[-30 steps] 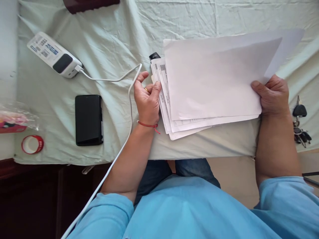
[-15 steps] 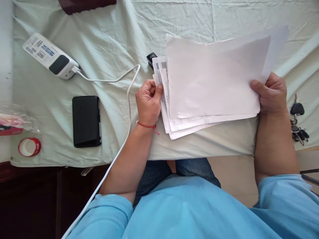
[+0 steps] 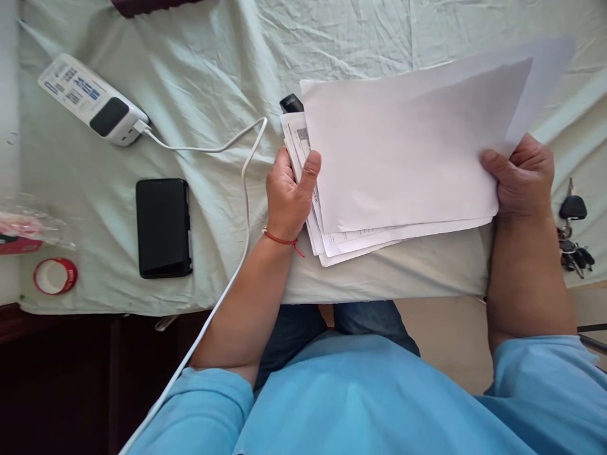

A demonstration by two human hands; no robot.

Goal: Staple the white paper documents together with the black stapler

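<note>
Holding the paper stack [image 3: 398, 151] near the tabletop's [image 3: 227, 243] front edge, the right hand [image 3: 524, 180] pinches its right end and the left hand [image 3: 290, 199] clasps its left, everything gathered, edges not yet flush.

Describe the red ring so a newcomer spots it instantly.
On the pale green cloth, start at the left hand and go left past the black phone. The red ring lies near the cloth's front left corner. Unlike the phone and the plastic wrapper, it is round with a whitish inside.
</note>
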